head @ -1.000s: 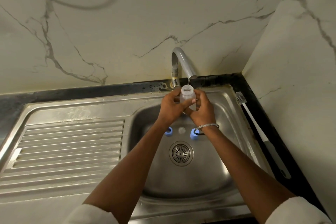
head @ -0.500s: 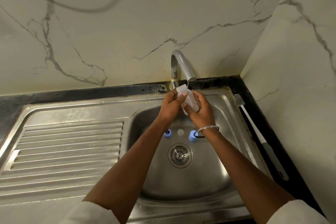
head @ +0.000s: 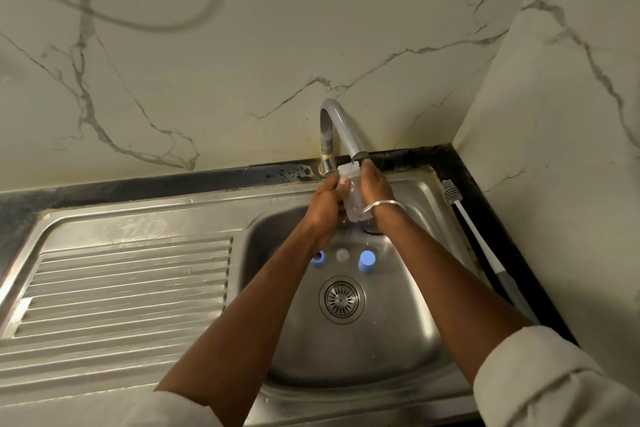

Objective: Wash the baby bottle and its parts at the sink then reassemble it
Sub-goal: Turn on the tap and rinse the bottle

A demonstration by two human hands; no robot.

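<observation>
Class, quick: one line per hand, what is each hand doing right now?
Left hand: fingers curled round the clear bottle, holding it under the tap.
Right hand: gripping the same bottle from the other side.

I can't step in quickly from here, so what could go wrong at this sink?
The wet bottle, gripped by the left hand and right hand under the faucet, could slip and drop into the basin. Runoff might nudge the clear nipple, blue ring and blue cap lying loose near the drain.
</observation>
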